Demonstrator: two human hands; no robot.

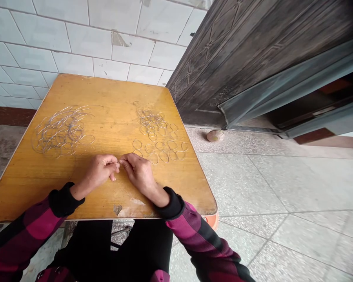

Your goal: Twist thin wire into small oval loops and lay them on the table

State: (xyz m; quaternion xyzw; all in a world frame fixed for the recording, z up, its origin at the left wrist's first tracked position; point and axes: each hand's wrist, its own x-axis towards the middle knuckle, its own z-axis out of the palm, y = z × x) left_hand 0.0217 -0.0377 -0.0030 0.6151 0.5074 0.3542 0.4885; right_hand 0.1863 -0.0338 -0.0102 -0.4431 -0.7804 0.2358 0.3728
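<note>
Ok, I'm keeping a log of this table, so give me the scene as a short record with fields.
left hand: pinched; anything held too small to tell
right hand: pinched, close beside the left
table: yellow-brown, chipped patch at near edge
left side: tangled wires
right side: small wire loops, bunched farther back, spread out nearer
behind: white tiled wall

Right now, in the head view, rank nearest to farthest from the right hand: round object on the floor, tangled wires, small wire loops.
1. Small wire loops: just beyond the right hand, table's right side.
2. Tangled wires: on the table's left side.
3. Round object: on the floor, right of the table.
</note>
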